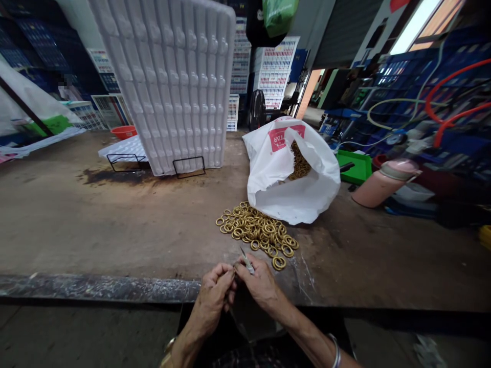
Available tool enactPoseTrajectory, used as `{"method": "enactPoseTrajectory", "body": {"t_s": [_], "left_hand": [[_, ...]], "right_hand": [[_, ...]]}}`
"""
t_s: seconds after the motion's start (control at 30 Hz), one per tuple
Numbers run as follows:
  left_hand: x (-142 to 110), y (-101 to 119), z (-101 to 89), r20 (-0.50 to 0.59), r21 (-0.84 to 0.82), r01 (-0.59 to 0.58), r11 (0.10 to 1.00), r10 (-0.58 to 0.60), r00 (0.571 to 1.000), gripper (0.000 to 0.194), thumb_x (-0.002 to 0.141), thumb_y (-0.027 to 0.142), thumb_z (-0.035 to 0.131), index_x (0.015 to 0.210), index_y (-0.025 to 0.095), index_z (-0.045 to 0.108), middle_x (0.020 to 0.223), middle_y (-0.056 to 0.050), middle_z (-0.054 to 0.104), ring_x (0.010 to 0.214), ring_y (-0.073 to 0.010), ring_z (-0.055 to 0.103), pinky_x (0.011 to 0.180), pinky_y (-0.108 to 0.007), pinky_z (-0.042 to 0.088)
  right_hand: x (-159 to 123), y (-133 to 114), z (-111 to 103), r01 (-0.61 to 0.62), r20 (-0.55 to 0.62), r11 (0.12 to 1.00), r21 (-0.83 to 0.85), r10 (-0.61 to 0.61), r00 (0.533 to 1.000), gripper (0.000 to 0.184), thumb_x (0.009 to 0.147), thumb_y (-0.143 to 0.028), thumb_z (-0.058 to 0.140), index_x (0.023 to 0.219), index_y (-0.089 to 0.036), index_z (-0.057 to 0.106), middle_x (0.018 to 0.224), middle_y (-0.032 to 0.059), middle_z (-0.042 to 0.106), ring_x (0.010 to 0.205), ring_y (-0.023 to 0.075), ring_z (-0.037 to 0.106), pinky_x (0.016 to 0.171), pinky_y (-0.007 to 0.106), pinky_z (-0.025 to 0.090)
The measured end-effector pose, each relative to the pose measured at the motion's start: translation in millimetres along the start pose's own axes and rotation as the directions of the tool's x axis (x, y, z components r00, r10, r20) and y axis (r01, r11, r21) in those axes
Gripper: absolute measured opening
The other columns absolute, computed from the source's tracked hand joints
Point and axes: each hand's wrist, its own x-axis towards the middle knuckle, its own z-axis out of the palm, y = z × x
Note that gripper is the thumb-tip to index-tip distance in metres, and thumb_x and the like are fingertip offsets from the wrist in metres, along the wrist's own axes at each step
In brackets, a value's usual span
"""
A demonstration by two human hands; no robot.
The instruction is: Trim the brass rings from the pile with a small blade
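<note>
My right hand (259,283) is closed around a small metal blade (246,260) whose tip points up and away. My left hand (215,294) is pinched shut against it, fingertips meeting the right hand's; what it pinches is too small to make out. Both hands hover at the near edge of the worn workbench (115,225). Just beyond them lies a pile of several brass-coloured rings (257,230). Behind the pile a white plastic bag (295,174) lies open, with more rings showing inside.
A stack of white moulded trays (172,82) leans upright on wire stands at the back. A pink flask (383,184) and a green tray (355,166) lie to the right. Blue and white crates fill the background, with an orange basin (123,131) far left.
</note>
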Motion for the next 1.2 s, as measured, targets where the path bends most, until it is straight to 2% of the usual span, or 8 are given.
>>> {"method": "enactPoseTrajectory", "body": {"t_s": [0.23,0.33,0.5,0.67,0.87,1.03,1.2], "left_hand": [[1,-2,-1.8,0.001,-0.045,-0.007,0.999,0.007,1.000,0.028,0.079,0.045,0.051,0.073,0.017,0.048,0.054,0.007,0.042,0.039,-0.0042,0.032,0.036,-0.016,0.025],[0,-3,-2.3,0.004,-0.053,-0.005,0.999,0.005,1.000,0.028,0.079,0.044,0.052,0.073,0.017,0.048,0.054,0.007,0.042,0.040,-0.0040,0.033,0.036,-0.015,0.025],[1,-5,-4.9,-0.026,-0.069,-0.009,0.998,0.007,1.000,0.027,0.079,0.044,0.052,0.075,0.018,0.046,0.053,0.007,0.043,0.040,-0.0042,0.034,0.037,-0.015,0.026],[3,-6,-6.7,-0.068,-0.058,-0.038,0.998,0.034,0.997,0.028,0.079,0.045,0.051,0.075,0.018,0.045,0.051,0.007,0.043,0.039,-0.0044,0.033,0.037,-0.015,0.025],[1,-7,-5.3,-0.079,0.020,-0.064,0.998,0.065,0.995,0.032,0.079,0.049,0.049,0.076,0.017,0.046,0.049,0.007,0.042,0.039,-0.0048,0.032,0.039,-0.016,0.027],[1,-6,-5.0,-0.088,0.083,-0.090,0.992,0.097,0.991,0.034,0.079,0.051,0.048,0.074,0.017,0.046,0.048,0.007,0.042,0.039,-0.0047,0.031,0.039,-0.016,0.026],[-2,-7,-4.4,-0.078,0.082,-0.055,0.995,0.061,0.995,0.034,0.078,0.051,0.050,0.073,0.018,0.044,0.048,0.008,0.041,0.039,-0.0045,0.031,0.038,-0.016,0.025]], "right_hand": [[2,3,3,-0.017,0.039,0.996,0.092,0.014,0.999,0.017,0.076,-0.029,0.044,0.065,-0.018,0.049,0.058,-0.0043,0.048,0.057,0.0102,0.044,0.055,0.021,0.035],[3,1,2,-0.019,0.025,0.998,0.066,0.018,1.000,0.019,0.078,-0.030,0.043,0.065,-0.018,0.050,0.057,-0.0039,0.049,0.056,0.0107,0.046,0.056,0.022,0.036],[1,8,-1,0.035,-0.037,0.992,-0.124,-0.040,0.999,0.021,0.081,-0.031,0.038,0.073,-0.018,0.052,0.059,-0.0017,0.051,0.055,0.0125,0.048,0.054,0.023,0.035],[-6,26,3,0.172,0.074,0.891,-0.421,-0.155,0.985,0.014,0.079,-0.019,0.038,0.072,-0.021,0.050,0.056,-0.0012,0.052,0.052,0.0125,0.048,0.051,0.023,0.030],[-10,26,5,0.294,0.167,0.788,-0.540,-0.243,0.956,0.016,0.073,-0.010,0.040,0.078,-0.020,0.051,0.069,0.0015,0.062,0.061,0.0137,0.055,0.054,0.023,0.029],[-11,24,4,0.267,0.185,0.752,-0.603,-0.193,0.963,0.019,0.073,-0.009,0.039,0.083,-0.019,0.052,0.074,0.0028,0.065,0.065,0.0141,0.058,0.055,0.023,0.028],[-10,20,3,0.199,0.198,0.716,-0.669,-0.086,0.976,0.024,0.069,-0.007,0.040,0.086,-0.018,0.053,0.071,0.0037,0.065,0.062,0.0149,0.057,0.053,0.024,0.026]]}}
